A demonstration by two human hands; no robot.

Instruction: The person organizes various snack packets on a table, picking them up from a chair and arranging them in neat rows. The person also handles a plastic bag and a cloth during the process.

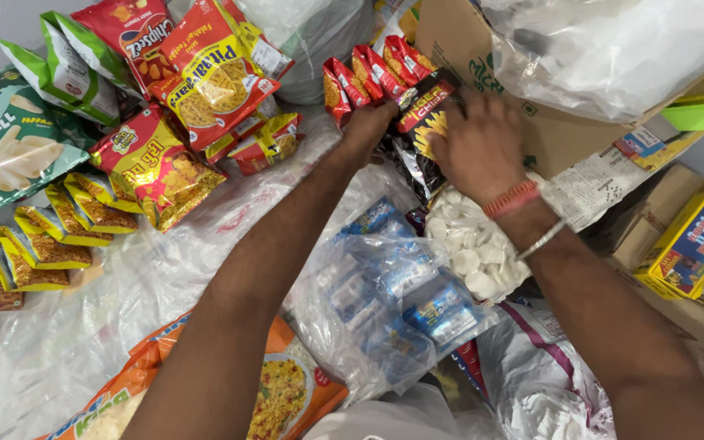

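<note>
Both my arms reach forward over a pile of packaged snacks. My left hand (366, 124) grips the edge of a stack of black snack packets (419, 122) with yellow pictures on them. My right hand (479, 147), with a red thread band on the wrist, lies flat over the same black packets, fingers spread toward a brown cardboard box (466, 49). Just behind the hands stands a row of small red snack packets (368, 77).
Red and yellow snack bags (205, 77) and green-white bags (18, 138) lie at the left. A clear bag of blue sachets (401, 285) and a bag of white discs (470, 244) sit under my arms. A yellow carton (694, 236) is at right. An orange bag (287, 391) lies below.
</note>
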